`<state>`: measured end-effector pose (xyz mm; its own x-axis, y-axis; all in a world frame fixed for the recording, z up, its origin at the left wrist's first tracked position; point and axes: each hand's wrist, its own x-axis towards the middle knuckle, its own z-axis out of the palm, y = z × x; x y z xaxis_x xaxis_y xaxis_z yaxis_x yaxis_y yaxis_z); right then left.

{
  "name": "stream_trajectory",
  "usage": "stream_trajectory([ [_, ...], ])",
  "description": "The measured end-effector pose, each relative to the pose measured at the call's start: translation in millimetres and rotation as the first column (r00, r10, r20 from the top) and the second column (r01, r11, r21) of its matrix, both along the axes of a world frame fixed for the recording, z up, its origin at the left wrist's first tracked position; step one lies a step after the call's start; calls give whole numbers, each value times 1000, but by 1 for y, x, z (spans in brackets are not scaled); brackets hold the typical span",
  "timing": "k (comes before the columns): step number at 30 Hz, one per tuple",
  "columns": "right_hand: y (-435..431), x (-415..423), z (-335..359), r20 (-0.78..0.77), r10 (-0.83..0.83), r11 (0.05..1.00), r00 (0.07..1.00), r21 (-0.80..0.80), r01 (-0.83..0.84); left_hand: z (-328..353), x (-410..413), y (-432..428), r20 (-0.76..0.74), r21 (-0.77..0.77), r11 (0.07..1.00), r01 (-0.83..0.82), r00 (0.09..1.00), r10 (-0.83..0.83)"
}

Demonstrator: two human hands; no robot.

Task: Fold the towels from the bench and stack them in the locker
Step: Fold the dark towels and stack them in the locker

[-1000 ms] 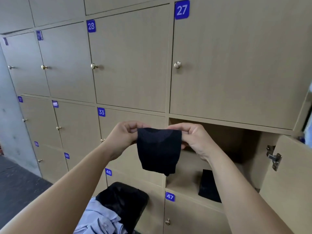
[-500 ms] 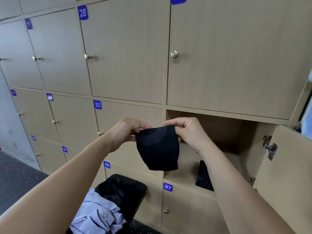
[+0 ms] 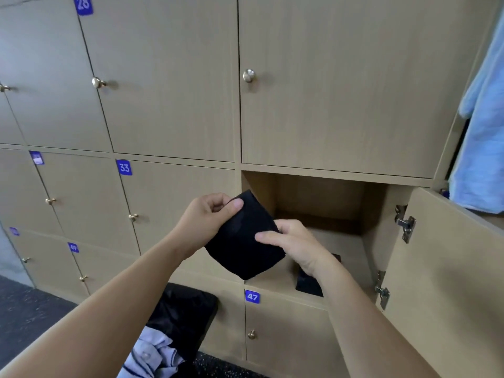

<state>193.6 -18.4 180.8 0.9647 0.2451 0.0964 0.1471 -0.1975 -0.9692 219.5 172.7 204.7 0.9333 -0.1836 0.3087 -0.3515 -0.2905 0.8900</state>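
A small black towel [image 3: 241, 249], folded, is held in the air in front of the open locker [image 3: 316, 203]. My left hand [image 3: 207, 216] pinches its upper left corner with the thumb on top. My right hand [image 3: 294, 245] grips its right edge, thumb across the cloth. Inside the locker, on its floor, lies another folded black towel [image 3: 308, 283], partly hidden behind my right wrist.
The locker door [image 3: 447, 282] stands open to the right, with metal hinges. A black bench [image 3: 188, 309] below holds a pile of light blue cloth [image 3: 152, 356]. A pale blue towel [image 3: 480, 132] hangs at the far right. Closed numbered lockers fill the wall.
The black towel has been tilted and lowered toward the locker opening. My right hand has slid down from the top corner to the right edge. The view has dropped and moved closer.
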Motion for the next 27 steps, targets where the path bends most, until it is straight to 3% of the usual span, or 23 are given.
stream_trajectory([
  [4,-15,3,-19,-26,-158,979,987,124,160,-29,11,-24,37,-52,971,-234,971,236],
  [7,-19,0,-37,-74,-200,923,977,319,213,-54,21,-42,-83,-137,936,-324,945,315],
  [9,-21,1,-57,-51,-283,888,958,365,281,-69,25,-55,-162,-195,925,-326,941,298],
  [14,-42,10,-98,108,-656,752,747,175,635,-99,31,-80,-308,-146,968,-206,939,153],
  [16,-52,14,-107,170,-717,696,676,119,708,-112,37,-85,-349,-119,983,-137,933,88],
  [19,-66,19,-124,205,-747,650,633,24,759,-136,48,-95,-309,11,992,-123,943,120],
  [22,-83,25,-148,121,-743,657,658,-52,752,-159,56,-110,-302,112,985,-134,940,162],
  [25,-102,28,-170,-133,-661,750,739,-140,646,-182,63,-122,-366,162,979,-121,914,174],
  [27,-114,30,-185,-284,-623,780,729,-156,605,-196,68,-130,-409,180,979,-92,898,160],
])
